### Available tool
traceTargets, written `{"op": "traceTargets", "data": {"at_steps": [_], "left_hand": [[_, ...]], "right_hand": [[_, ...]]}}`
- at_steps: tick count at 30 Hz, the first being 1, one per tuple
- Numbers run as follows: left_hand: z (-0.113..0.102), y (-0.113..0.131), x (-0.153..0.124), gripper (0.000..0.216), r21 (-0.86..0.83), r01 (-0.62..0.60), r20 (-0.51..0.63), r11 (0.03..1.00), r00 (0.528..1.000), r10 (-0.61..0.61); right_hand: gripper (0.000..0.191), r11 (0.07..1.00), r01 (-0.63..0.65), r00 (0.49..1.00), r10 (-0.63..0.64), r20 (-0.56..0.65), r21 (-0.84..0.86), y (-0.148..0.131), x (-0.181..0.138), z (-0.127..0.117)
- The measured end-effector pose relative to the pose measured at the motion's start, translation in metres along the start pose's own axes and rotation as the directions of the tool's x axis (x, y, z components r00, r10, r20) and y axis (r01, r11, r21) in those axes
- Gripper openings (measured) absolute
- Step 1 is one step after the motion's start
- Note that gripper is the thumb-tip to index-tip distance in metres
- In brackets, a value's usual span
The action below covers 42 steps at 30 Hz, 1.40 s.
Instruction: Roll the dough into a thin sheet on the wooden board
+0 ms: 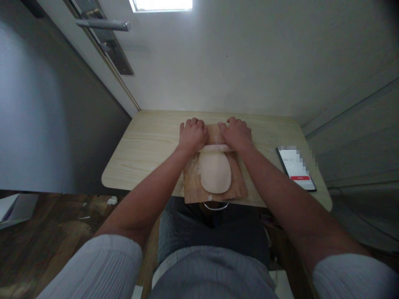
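The flat dough (216, 172) lies on the near half of the wooden board (192, 182), with its far end by the rolling pin (216, 148), which goes across the board. The left hand (192, 135) is spread over the pin's left end and the right hand (237, 133) over its right end, both at the board's far part. The fingers reach past the pin and do not wrap it; I cannot see under the palms. The board's near edge sits right at the edge of the surface (146, 145), so a hard pull toward the person could make it slide and tip, dough and all. If one hand pushes more than the other, the dough could get thin on one side and lopsided. Too much pushing could tear it. If the wood is not dusty enough, the dough could stick to the board or curl up around the pin. The phone (294, 168) is well right of the board, so a bump there seems less likely.
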<state>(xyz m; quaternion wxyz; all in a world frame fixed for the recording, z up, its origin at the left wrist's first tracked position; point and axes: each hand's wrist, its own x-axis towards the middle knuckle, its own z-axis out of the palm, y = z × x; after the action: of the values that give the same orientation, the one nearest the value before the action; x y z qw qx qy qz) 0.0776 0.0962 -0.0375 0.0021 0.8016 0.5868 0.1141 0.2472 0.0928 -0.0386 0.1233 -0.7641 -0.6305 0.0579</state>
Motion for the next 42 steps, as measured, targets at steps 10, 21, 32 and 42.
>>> {"op": "traceTargets", "data": {"at_steps": [10, 21, 32, 42], "left_hand": [[0.004, -0.003, 0.006, 0.042, 0.023, -0.022, -0.045, 0.999, 0.999, 0.023], [0.008, -0.005, 0.012, 0.038, 0.022, -0.02, -0.076, 1.0, 0.997, 0.021], [0.002, -0.003, 0.008, 0.038, -0.001, -0.039, -0.111, 0.999, 0.993, 0.039], [0.001, -0.002, 0.002, 0.036, -0.008, -0.031, -0.13, 0.999, 0.991, 0.029]], "right_hand": [[0.057, 1.0, 0.005, 1.0, -0.005, -0.015, 0.01, 0.0, 0.005, 0.002], [0.055, 1.0, 0.004, 0.999, -0.003, -0.049, 0.021, -0.001, 0.009, 0.004], [0.053, 1.0, 0.005, 0.996, -0.004, -0.091, 0.012, -0.003, 0.0, 0.002], [0.049, 1.0, 0.004, 0.993, -0.002, -0.118, 0.017, -0.004, -0.008, 0.001]]}}
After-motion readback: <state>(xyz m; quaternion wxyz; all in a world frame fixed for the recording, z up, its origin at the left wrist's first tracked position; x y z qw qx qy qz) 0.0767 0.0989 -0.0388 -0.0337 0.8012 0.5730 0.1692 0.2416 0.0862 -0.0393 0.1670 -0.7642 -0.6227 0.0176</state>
